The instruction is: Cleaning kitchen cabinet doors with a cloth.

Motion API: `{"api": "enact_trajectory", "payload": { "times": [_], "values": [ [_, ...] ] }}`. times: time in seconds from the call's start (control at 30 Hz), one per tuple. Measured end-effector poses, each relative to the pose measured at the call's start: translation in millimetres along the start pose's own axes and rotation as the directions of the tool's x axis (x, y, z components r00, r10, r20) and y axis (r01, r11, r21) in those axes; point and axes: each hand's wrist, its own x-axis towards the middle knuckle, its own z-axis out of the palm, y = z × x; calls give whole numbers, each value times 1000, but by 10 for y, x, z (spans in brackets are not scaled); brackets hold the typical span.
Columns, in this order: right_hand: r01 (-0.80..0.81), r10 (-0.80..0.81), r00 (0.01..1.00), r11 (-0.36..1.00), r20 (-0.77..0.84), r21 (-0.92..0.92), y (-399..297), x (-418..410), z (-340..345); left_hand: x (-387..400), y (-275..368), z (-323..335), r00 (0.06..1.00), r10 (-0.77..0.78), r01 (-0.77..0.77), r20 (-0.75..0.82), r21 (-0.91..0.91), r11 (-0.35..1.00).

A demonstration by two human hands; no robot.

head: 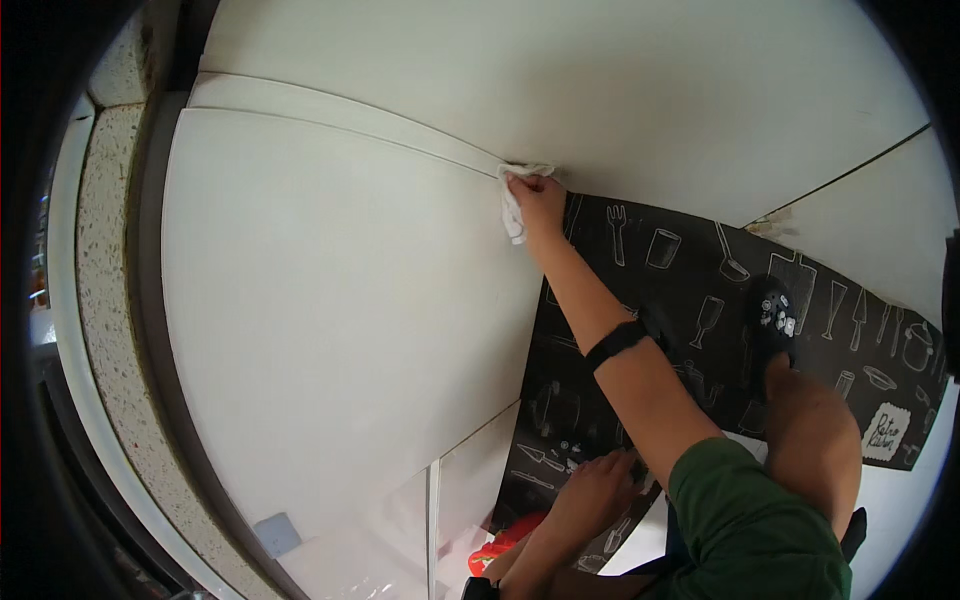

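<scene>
My right hand [536,196] grips a crumpled white cloth [513,217] and presses it against a white cabinet front [345,300]. The cloth lies at the right end of a narrow recessed strip [337,120] between that front and another white panel [637,90]. A black band circles my right forearm. Lower down, my left hand [596,484] hangs over the dark floor mat, near a shoe with pale charms. Its fingertips are partly hidden by my right arm, so I cannot tell whether it holds anything.
A speckled stone countertop edge [112,300] curves along the left. The black mat [697,330] bears chalk-style kitchen drawings and writing. My dark clog [772,315] stands on it. A red bag-like item [510,540] and clear plastic [360,559] lie low by the cabinet.
</scene>
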Motion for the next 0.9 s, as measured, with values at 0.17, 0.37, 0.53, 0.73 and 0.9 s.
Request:
{"api": "enact_trajectory", "payload": {
  "times": [0.17,0.37,0.53,0.73,0.9],
  "values": [
    [140,-139,990,979,16,-146,72,75,-199,80,-89,105,999,20,-25,-49,-92,995],
    [363,-352,932,906,89,-217,-342,-203,63,43,-44,40,999,11,-13,-50,-47,999],
    [384,-389,919,857,56,-344,-243,-168,-62,64,9,-17,999,8,-11,-49,-53,999],
    [451,-454,886,804,88,-387,-302,-189,0,26,-49,-5,999,-25,24,-28,-26,999],
    [550,-551,829,775,94,-311,-302,-182,74,18,-38,1,997,3,-5,-75,-23,1000]
  ]
}}
